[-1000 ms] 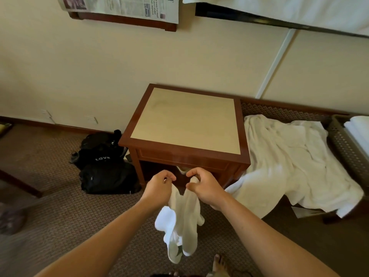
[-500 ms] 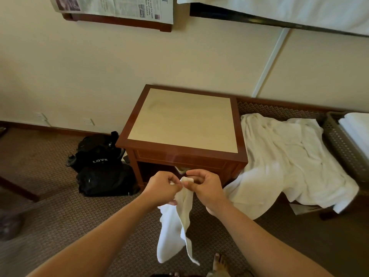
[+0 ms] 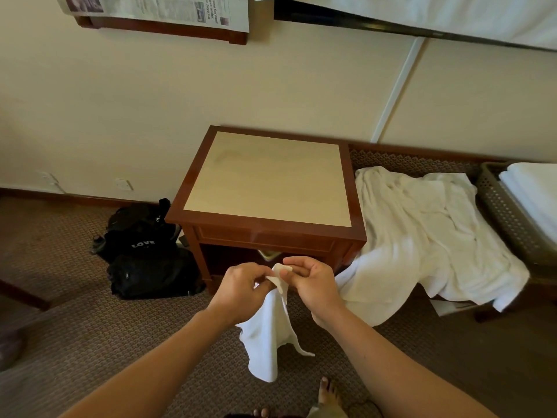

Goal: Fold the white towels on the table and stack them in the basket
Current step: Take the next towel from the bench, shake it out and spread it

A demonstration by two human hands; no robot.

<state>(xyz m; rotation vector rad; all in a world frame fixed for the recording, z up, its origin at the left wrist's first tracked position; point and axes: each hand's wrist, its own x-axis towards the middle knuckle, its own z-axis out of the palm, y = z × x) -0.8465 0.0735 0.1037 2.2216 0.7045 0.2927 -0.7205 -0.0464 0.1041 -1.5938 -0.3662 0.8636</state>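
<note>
**Both hands pinching one small towel**

Left hand point(image 3: 242, 289) and right hand point(image 3: 313, 285) are close together, each pinching the top edge of a small white towel point(image 3: 266, 333) that dangles near the wooden table point(image 3: 268, 179). Bigger towels point(image 3: 422, 233) lie crumpled just right of it, and the basket point(image 3: 509, 218) at far right holds folded ones point(image 3: 533, 191).

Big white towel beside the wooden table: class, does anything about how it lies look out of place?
Yes. The big towel lies crumpled and unfolded, one end spilling down onto the carpet, while folded towels sit neatly in the basket.
</note>
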